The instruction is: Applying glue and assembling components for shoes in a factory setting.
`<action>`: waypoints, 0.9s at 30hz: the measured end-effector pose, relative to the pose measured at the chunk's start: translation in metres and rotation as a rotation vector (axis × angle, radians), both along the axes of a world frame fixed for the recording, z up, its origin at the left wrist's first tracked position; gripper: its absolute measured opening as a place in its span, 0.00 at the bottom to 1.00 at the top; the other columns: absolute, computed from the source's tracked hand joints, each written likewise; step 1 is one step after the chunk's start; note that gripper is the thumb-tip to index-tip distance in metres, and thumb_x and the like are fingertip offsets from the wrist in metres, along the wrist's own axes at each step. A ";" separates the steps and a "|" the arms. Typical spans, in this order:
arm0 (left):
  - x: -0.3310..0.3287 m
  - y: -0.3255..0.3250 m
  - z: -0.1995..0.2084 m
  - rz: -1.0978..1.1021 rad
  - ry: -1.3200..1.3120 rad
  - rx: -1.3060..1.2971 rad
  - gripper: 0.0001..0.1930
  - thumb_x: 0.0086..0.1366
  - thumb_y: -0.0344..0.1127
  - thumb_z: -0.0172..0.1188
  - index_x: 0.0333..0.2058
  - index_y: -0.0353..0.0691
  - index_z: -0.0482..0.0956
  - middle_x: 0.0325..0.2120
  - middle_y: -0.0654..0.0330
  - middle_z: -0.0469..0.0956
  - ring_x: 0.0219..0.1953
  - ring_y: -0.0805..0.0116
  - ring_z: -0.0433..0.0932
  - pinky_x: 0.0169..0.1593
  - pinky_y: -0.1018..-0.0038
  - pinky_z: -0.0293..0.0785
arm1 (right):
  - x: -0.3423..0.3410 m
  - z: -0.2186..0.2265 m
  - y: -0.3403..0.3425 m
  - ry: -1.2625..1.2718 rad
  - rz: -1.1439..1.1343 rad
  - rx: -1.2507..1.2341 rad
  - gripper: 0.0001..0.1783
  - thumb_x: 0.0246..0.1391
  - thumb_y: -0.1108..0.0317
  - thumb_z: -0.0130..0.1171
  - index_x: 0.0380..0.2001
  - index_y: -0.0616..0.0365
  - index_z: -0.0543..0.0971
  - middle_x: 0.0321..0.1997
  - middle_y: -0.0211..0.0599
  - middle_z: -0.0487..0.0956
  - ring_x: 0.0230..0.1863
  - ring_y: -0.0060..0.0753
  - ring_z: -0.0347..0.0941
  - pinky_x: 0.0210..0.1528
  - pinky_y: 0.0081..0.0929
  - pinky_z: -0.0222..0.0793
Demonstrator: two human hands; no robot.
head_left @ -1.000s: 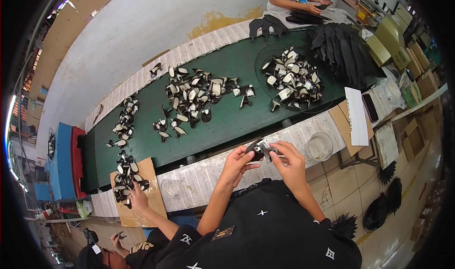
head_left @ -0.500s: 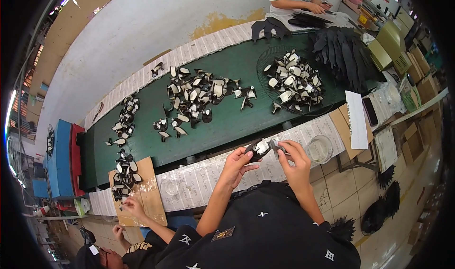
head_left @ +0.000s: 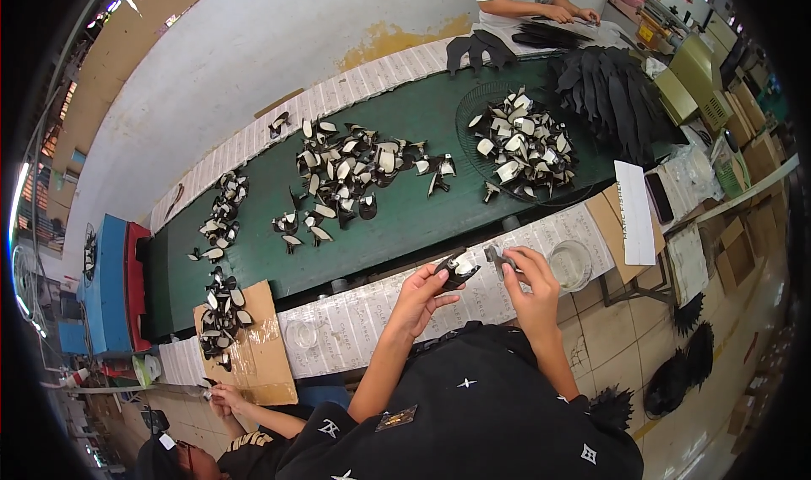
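My left hand (head_left: 414,301) pinches a small curved piece, black outside with a white inner face (head_left: 462,264), above the near edge of the bench. It resembles the black-and-white heel-shaped pieces piled on the green belt. Just to its right, my right hand (head_left: 535,292) grips a small dark grey piece (head_left: 492,258) between thumb and fingers. A gap shows between the grey piece and the black-and-white one. What the grey piece is, I cannot make out. Near my right hand stands a clear round dish (head_left: 570,265).
Heaped similar pieces (head_left: 346,169) lie on the green belt (head_left: 414,218), and more fill a wire basket (head_left: 524,146). Black flat cut pieces (head_left: 604,91) lie at the far right. Co-workers sit at lower left, beside cardboard (head_left: 262,336), and stand at the far side.
My right hand has drawn slightly right, taking the grey piece away from the black-and-white one. The lower-left co-worker's hands have moved off the cardboard, toward the body.
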State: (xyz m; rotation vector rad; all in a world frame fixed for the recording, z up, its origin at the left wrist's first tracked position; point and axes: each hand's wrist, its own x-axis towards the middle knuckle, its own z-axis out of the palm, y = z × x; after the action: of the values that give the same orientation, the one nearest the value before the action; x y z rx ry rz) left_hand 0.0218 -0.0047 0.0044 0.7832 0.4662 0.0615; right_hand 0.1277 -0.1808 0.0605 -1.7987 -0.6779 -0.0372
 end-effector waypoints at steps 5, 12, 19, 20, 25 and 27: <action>-0.003 0.000 0.005 -0.028 -0.002 -0.019 0.10 0.67 0.35 0.54 0.43 0.37 0.72 0.41 0.55 0.78 0.43 0.63 0.80 0.43 0.72 0.80 | 0.009 -0.024 -0.002 0.254 -0.035 0.139 0.12 0.56 0.77 0.56 0.45 0.66 0.78 0.46 0.40 0.76 0.42 0.28 0.76 0.40 0.22 0.77; -0.001 -0.011 0.045 -0.116 -0.456 -0.349 0.23 0.61 0.32 0.62 0.53 0.41 0.65 0.45 0.56 0.74 0.45 0.59 0.77 0.45 0.66 0.78 | 0.039 -0.131 -0.005 0.693 0.014 0.350 0.14 0.60 0.66 0.55 0.46 0.63 0.78 0.42 0.33 0.79 0.39 0.21 0.75 0.40 0.19 0.73; 0.021 -0.026 0.079 -0.333 -0.681 -0.679 0.17 0.56 0.32 0.67 0.41 0.45 0.68 0.34 0.62 0.68 0.37 0.63 0.74 0.35 0.69 0.78 | 0.043 -0.189 -0.014 0.937 -0.029 0.575 0.14 0.61 0.66 0.55 0.47 0.61 0.76 0.38 0.28 0.78 0.35 0.16 0.72 0.39 0.17 0.72; 0.027 -0.027 0.077 -0.334 -0.667 -0.702 0.17 0.57 0.32 0.67 0.41 0.45 0.68 0.34 0.62 0.68 0.37 0.63 0.74 0.35 0.69 0.78 | 0.046 -0.190 -0.015 0.941 -0.036 0.577 0.13 0.61 0.67 0.54 0.46 0.61 0.76 0.38 0.28 0.78 0.35 0.16 0.72 0.39 0.17 0.72; 0.050 -0.030 0.043 -0.223 -0.464 -0.634 0.16 0.59 0.30 0.64 0.42 0.49 0.68 0.34 0.65 0.67 0.36 0.68 0.70 0.37 0.70 0.75 | 0.049 -0.200 -0.020 1.003 -0.019 0.616 0.13 0.60 0.69 0.55 0.46 0.63 0.77 0.39 0.33 0.79 0.36 0.20 0.74 0.40 0.20 0.73; 0.062 -0.022 0.021 -0.128 -0.352 -0.587 0.17 0.61 0.29 0.62 0.47 0.48 0.67 0.38 0.66 0.70 0.42 0.68 0.72 0.43 0.70 0.76 | 0.046 -0.206 -0.016 1.029 0.026 0.645 0.13 0.60 0.69 0.55 0.47 0.63 0.76 0.40 0.34 0.79 0.36 0.21 0.74 0.39 0.21 0.73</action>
State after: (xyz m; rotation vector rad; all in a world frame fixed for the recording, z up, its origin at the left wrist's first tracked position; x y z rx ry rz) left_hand 0.0837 -0.0265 0.0251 0.2128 0.0833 -0.0559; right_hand 0.1738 -0.1967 -0.1452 -0.9725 0.0739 0.5856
